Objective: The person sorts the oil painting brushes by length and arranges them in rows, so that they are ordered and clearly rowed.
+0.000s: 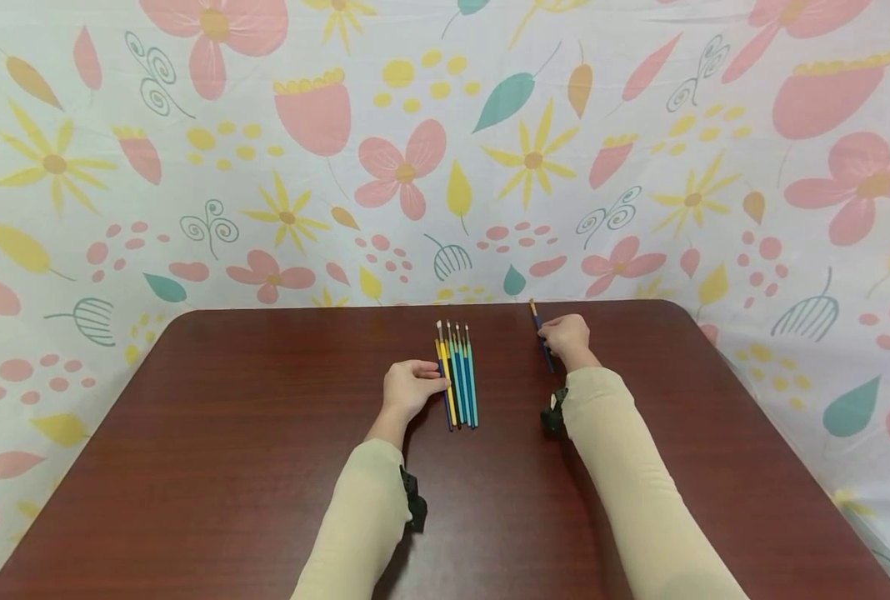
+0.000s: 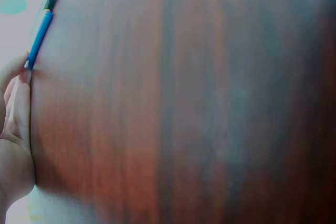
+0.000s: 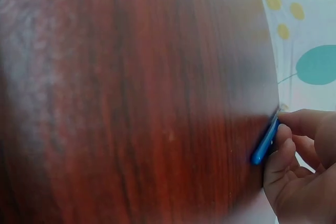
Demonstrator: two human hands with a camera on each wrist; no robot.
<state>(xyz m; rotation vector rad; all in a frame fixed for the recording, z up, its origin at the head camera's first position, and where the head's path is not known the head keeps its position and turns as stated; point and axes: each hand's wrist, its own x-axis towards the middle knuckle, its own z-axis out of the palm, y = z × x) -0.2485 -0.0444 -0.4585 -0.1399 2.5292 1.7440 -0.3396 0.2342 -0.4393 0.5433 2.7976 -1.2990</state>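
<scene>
A row of paintbrushes (image 1: 462, 375) lies near the middle of the table, bristles toward the wall, with yellow, teal and blue handles. My left hand (image 1: 409, 385) is at the row's left side, its thumb and fingers pinching a dark blue paintbrush (image 1: 445, 404) there. In the left wrist view, a blue handle (image 2: 41, 40) meets the fingertips. Farther right, near the back edge, my right hand (image 1: 567, 335) pinches another dark blue paintbrush (image 1: 547, 357) between thumb and fingers. The right wrist view shows its blue handle end (image 3: 260, 153) sticking out below the fingers.
The dark brown wooden table (image 1: 212, 450) reaches back to a floral cloth (image 1: 407, 225) hanging behind it. Small black devices sit at the left wrist (image 1: 413, 500) and the right wrist (image 1: 553, 414).
</scene>
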